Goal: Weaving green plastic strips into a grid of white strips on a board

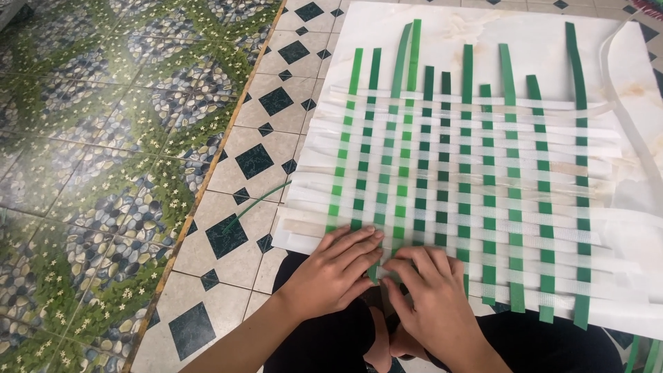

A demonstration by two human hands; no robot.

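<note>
At six o'clock, my left hand (pixel 336 271) and right hand (pixel 429 298) press flat, fingers (pixel 359 242) spread, on the green-and-white woven mat (pixel 469 179) over the tiled floor (pixel 235 173).

Single head-worn view, looking steeply down and forward, close over the woven mat (pixel 463 173), probably from a seated position
</note>
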